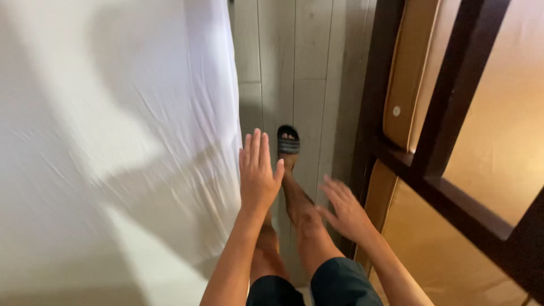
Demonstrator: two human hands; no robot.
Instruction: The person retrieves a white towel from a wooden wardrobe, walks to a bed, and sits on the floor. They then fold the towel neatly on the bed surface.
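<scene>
White bed sheet (pixel 113 141): I'm seeing the left hand (pixel 258 173) hovering flat and released beside its edge, the right hand (pixel 343 209), blurred, seemingly splayed empty further off.

Left hand (pixel 258 173) flat, right hand (pixel 343 209) spread, empty.

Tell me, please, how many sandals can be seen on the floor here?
1. A dark striped sandal is on the forward foot, on the pale floor between the white sheet and the wooden frame. The other foot is hidden.
</scene>
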